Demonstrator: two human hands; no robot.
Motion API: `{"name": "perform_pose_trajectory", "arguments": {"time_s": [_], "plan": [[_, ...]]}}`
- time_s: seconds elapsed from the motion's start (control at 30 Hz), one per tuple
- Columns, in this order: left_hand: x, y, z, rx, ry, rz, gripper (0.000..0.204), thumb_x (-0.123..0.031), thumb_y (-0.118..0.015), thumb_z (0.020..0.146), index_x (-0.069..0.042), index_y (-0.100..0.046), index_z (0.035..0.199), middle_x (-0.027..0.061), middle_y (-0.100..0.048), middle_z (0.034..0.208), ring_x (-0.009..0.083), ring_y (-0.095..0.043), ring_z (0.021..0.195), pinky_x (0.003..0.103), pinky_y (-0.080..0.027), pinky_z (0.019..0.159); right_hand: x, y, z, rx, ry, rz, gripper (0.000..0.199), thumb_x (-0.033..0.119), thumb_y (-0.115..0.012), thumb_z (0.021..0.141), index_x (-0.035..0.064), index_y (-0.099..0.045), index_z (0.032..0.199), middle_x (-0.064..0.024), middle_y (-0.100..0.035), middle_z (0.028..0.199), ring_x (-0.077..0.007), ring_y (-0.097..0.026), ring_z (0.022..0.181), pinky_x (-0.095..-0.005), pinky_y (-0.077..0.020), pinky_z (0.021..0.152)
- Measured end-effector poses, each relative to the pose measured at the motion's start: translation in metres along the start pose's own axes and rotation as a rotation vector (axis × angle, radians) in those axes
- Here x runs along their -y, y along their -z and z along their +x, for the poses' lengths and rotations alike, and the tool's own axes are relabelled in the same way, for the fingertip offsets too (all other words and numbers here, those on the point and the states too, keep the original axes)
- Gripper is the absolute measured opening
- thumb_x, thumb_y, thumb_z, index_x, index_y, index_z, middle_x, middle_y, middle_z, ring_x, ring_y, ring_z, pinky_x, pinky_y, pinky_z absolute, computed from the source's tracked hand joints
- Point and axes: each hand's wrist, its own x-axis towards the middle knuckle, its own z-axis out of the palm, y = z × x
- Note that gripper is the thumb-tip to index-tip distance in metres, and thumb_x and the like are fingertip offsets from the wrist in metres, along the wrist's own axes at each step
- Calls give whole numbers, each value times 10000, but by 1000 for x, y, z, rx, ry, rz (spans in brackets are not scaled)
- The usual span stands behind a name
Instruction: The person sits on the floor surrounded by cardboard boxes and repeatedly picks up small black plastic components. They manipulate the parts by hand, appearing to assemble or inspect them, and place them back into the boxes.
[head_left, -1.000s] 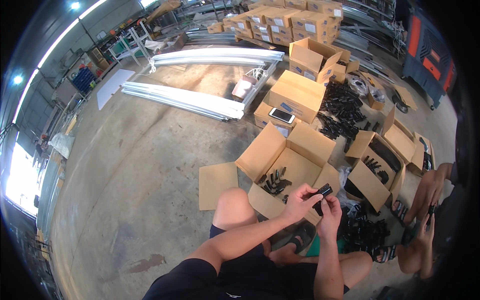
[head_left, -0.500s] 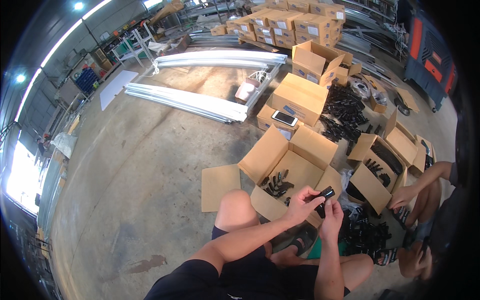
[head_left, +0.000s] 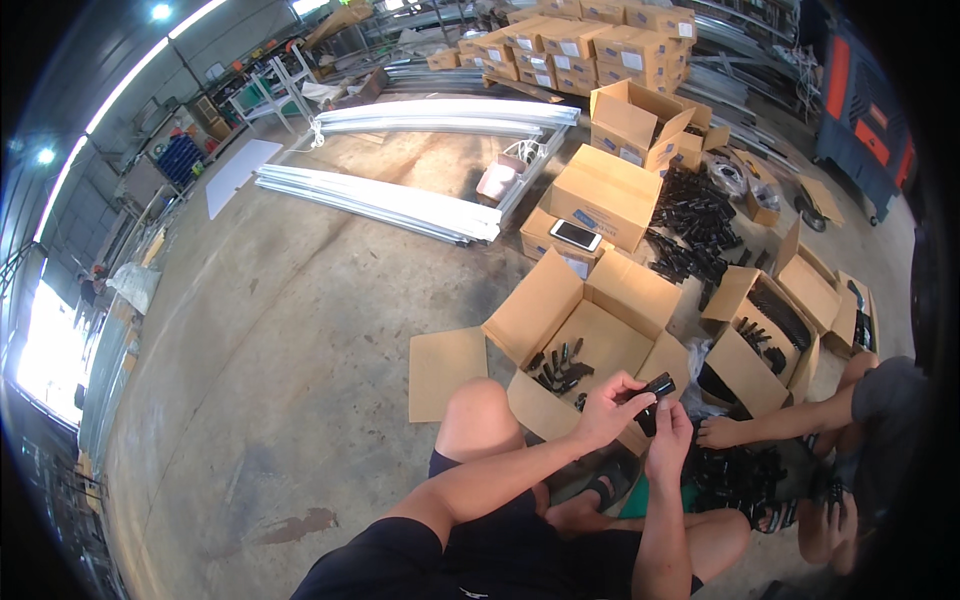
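While the person sits on a bare concrete floor with knees drawn up, both hands meet just in front of an open cardboard box, which serves as the landmark for everything else. The left hand has its fingers curled around a small black plastic part, pinching one end, and the right hand closes on the same piece from below, so the part sits between the two hands, just over the box's near flap. Inside the box a few more black parts lie on the bottom. To the left of the box a flat cardboard sheet lies on the floor. Behind the box stands a closed carton with a phone lying on it, and to the right of that a heap of black parts is spread on the floor. Right of the box, another person's hand reaches toward more open boxes. Far behind the box, long bundles of pale metal profiles lie across the floor, stacked cartons stand beyond them, and the hall's racks and ceiling lights curve along the left rim.
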Motion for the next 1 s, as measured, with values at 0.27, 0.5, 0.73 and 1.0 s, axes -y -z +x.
{"name": "perform_pose_trajectory", "arguments": {"time_s": [0.27,0.5,0.73,1.0], "plan": [[-4,-6,2,-57,15,58,156,-44,-745,937,-2,-653,1056,37,-718,962,59,-647,876,232,-543,780,2,3,-1,-33,48,-63,49,47,-622,1012,10,-649,1030,21,-621,951,-61,-560,881,-216,-458,813],[-6,-6,3,5,0,-10,156,-46,-733,952,7,-617,1042,72,-717,1031,71,-654,935,235,-544,825,11,-1,-3,1,3,15,84,40,-653,995,23,-622,1070,8,-640,997,-60,-569,896,-211,-463,822],[-6,-5,2,-13,30,6,165,-50,-743,941,-5,-638,1060,65,-728,1017,73,-656,921,248,-547,825,12,-3,-4,-6,48,22,41,76,-651,1008,38,-643,1018,30,-621,946,-56,-548,872,-217,-449,799],[-1,0,-1,34,65,-18,166,-65,-731,957,-22,-626,1078,30,-697,1019,49,-636,897,237,-536,792,12,-4,-5,23,52,87,56,67,-618,1022,18,-608,1048,-3,-630,990,-71,-577,911,-233,-473,847]]}}
